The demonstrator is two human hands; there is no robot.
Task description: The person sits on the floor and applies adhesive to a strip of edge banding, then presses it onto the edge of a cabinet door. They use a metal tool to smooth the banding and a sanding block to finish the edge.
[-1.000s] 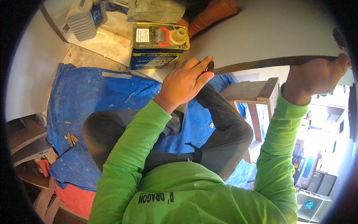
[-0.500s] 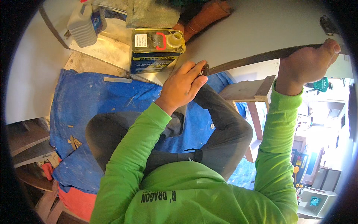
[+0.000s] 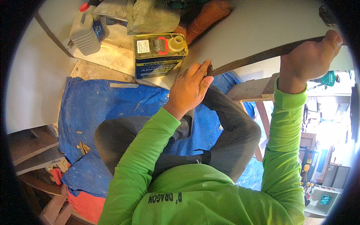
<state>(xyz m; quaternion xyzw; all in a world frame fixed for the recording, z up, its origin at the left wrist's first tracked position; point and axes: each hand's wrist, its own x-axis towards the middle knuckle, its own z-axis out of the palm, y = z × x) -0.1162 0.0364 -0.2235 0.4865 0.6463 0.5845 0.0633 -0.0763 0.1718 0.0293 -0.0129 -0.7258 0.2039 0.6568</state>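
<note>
A large pale grey panel (image 3: 255, 32) with a dark brown edge leans across the upper right. My right hand (image 3: 311, 62) is closed in a fist over the right part of that edge, thumb pointing up; its fingertips are hidden. At the panel's left end my left hand (image 3: 189, 88) is closed, fingers and thumb about a small dark piece (image 3: 209, 70), which is mostly covered. Just beyond my left hand stands a rectangular adhesive can (image 3: 157, 67), dark with a yellowish top, a red handle and an open round spout.
A whitish jug (image 3: 85, 35) with a red cap stands at the far left. Orange-brown pipes (image 3: 208, 18) lie behind the can. Blue sheeting (image 3: 90, 108) covers the floor around my crossed legs. A wooden stool-like frame (image 3: 251, 90) stands under the panel; wooden shelves (image 3: 32, 144) are at left.
The whole view has shifted slightly, with the can, jug and sheeting now lower and a little to the right. Both hands keep the same grip on the panel's edge area.
</note>
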